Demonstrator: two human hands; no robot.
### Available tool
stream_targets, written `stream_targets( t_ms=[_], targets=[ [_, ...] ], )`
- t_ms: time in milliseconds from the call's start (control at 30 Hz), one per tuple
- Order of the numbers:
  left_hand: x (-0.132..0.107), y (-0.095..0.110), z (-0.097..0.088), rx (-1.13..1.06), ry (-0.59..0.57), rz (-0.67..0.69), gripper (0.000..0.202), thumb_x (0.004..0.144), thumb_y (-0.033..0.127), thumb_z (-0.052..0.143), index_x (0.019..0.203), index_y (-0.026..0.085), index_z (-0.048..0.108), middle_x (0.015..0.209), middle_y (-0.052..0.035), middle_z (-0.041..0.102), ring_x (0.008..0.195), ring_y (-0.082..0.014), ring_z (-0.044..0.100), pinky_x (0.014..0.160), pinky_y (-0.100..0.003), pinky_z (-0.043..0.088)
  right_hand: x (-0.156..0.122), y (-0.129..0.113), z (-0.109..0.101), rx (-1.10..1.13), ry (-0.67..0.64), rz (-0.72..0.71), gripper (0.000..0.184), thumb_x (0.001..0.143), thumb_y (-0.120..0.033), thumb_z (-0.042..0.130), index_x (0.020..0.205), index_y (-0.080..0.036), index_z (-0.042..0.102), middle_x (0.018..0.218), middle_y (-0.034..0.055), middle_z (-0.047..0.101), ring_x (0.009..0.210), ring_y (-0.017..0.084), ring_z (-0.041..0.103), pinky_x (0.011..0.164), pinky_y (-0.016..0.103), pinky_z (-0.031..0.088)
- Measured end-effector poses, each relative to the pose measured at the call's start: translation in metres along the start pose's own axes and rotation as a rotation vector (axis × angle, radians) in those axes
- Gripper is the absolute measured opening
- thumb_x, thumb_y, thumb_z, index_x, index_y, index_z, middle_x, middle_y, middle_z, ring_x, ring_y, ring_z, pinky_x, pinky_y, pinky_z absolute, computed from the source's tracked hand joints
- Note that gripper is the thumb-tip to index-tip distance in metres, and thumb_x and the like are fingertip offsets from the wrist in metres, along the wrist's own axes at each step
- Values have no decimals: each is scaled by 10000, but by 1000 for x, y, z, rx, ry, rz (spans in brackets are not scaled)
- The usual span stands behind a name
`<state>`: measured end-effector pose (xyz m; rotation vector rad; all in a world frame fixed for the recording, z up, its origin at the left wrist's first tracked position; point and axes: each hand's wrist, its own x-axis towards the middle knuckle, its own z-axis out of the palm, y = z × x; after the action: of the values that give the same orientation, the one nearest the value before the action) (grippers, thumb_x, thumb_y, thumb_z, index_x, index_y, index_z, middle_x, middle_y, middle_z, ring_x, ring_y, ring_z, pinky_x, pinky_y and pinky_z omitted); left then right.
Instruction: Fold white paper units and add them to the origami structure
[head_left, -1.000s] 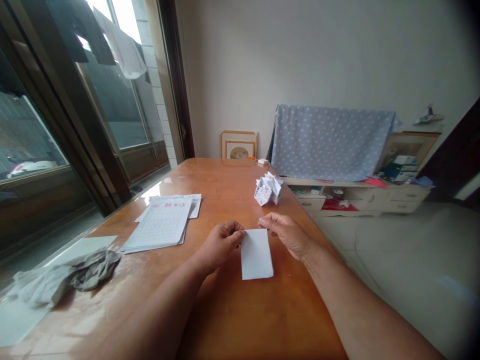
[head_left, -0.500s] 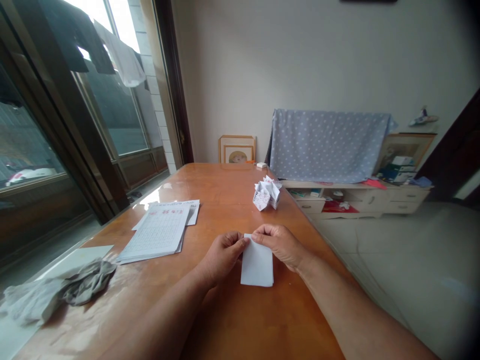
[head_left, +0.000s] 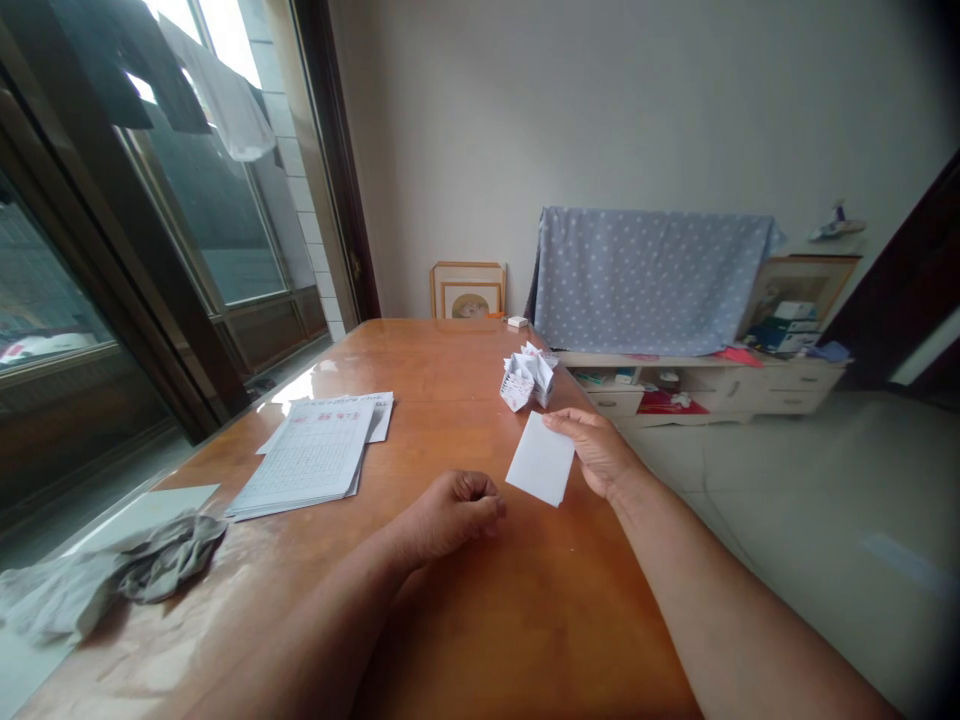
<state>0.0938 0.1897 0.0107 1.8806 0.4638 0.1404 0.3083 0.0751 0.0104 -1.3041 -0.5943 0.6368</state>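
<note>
Curling into a loose fist, the left hand [head_left: 454, 515] sits mid-frame over the tabletop [head_left: 540, 620]; to its right, the right hand [head_left: 596, 452] pinches a white paper rectangle [head_left: 540, 459] by one edge, just below a folded paper model [head_left: 525, 378].

The right hand [head_left: 594, 450] hides a corner of the white paper rectangle [head_left: 540, 458]; the red print on the ruled white sheets [head_left: 307, 450] is too small to read.
</note>
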Motion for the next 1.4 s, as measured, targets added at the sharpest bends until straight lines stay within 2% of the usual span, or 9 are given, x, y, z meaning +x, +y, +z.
stream_targets(
  t_ms=[133, 333, 467, 567, 800, 1067, 1167, 1300, 1400],
  targets=[
    [3, 1, -3, -70, 171, 81, 202, 848, 346, 606, 729, 183, 591, 692, 10, 590, 644, -132, 499, 594, -240, 365, -5, 4, 5, -19, -132, 79, 286, 694, -387, 830, 792, -166, 677, 746, 19, 689, 694, 170, 601, 680, 294, 437],
    [11, -7, 2, -332, 115, 120, 292, 851, 436, 681, 779, 176, 569, 689, 18, 561, 624, -111, 475, 619, -231, 380, -20, 14, 27, -72, -332, 140, 282, 746, -422, 793, 803, -175, 669, 719, 10, 671, 648, 153, 569, 631, 280, 421],
    [13, -12, 0, -399, 149, 93, 302, 852, 418, 689, 743, 177, 545, 640, 29, 524, 583, -99, 436, 578, -225, 344, -15, 14, 27, -21, -208, 80, 312, 816, -485, 715, 914, -188, 712, 865, 32, 708, 757, 164, 610, 669, 271, 443],
    [13, -13, -4, -435, 132, 85, 304, 851, 414, 692, 736, 176, 541, 645, 25, 525, 583, -98, 434, 567, -223, 330, -11, 13, 24, 37, -152, 152, 288, 824, -465, 688, 891, -186, 711, 796, 31, 689, 717, 162, 606, 625, 266, 443],
    [14, -14, -6, -492, 114, 44, 301, 847, 423, 702, 765, 173, 557, 664, 21, 525, 584, -91, 414, 553, -218, 308, -11, 10, 23, 106, -219, 256, 277, 793, -456, 744, 846, -194, 675, 734, 22, 668, 663, 157, 593, 595, 270, 447],
    [17, -20, -10, -541, 102, 37, 353, 842, 450, 709, 730, 177, 516, 631, 36, 488, 546, -80, 383, 532, -216, 294, -10, 14, 18, -41, -215, 86, 365, 789, -530, 754, 829, -180, 658, 719, 1, 643, 645, 125, 556, 607, 252, 403],
    [18, -23, -12, -557, 113, 41, 365, 848, 466, 702, 737, 178, 506, 641, 35, 496, 550, -79, 398, 539, -214, 306, -11, 15, 18, -37, -224, 88, 378, 786, -538, 748, 887, -180, 678, 751, 11, 670, 665, 133, 575, 630, 259, 425],
    [18, -23, -10, -524, 104, 55, 367, 863, 479, 674, 743, 177, 503, 644, 35, 503, 544, -77, 404, 544, -216, 321, -17, 15, 25, -29, -318, 149, 318, 743, -434, 785, 930, -189, 709, 832, 36, 727, 714, 168, 632, 676, 295, 484],
    [18, -20, -7, -358, 213, 98, 312, 856, 462, 675, 834, 173, 562, 724, 6, 574, 616, -107, 493, 590, -233, 387, -21, 17, 32, -32, -401, 159, 256, 695, -323, 793, 901, -186, 724, 831, 38, 744, 737, 191, 660, 708, 317, 510]
  ],
)
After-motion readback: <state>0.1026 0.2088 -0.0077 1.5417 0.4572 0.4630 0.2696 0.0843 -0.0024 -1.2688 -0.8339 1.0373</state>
